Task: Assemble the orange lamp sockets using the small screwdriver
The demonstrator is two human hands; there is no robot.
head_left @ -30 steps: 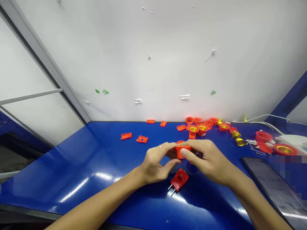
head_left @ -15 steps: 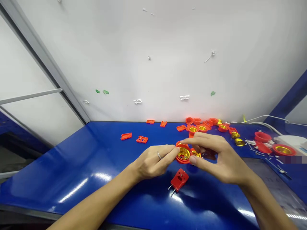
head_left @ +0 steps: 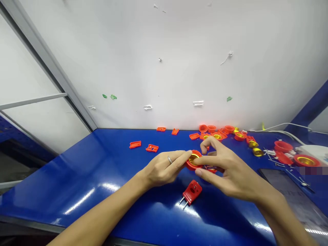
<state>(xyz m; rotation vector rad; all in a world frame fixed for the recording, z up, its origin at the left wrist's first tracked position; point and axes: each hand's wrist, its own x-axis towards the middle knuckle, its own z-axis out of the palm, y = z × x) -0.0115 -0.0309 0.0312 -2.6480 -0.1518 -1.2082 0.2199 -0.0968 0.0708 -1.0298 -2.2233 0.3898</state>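
Note:
My left hand [head_left: 166,168], with a ring on one finger, is closed on the left side of a red round socket [head_left: 190,165] that has a gold threaded inside. My right hand [head_left: 225,167] meets the socket from the right, one finger reaching into its gold opening and the thumb at its lower rim. Part of another red and gold piece [head_left: 211,169] shows beneath my right fingers. Nearer to me, a red plug body [head_left: 192,192] with two metal pins lies on the blue table [head_left: 107,171].
Red flat covers [head_left: 152,148] lie toward the wall. Red sockets [head_left: 240,136] and gold threaded shells [head_left: 257,152] are scattered at the back right. A dark flat panel [head_left: 287,188], thin metal tools, white cables and a white round object [head_left: 312,150] are on the right.
My right hand has shifted from gripping the socket's rim to putting a finger into its opening. The socket has tilted and moved slightly left and up with my left hand.

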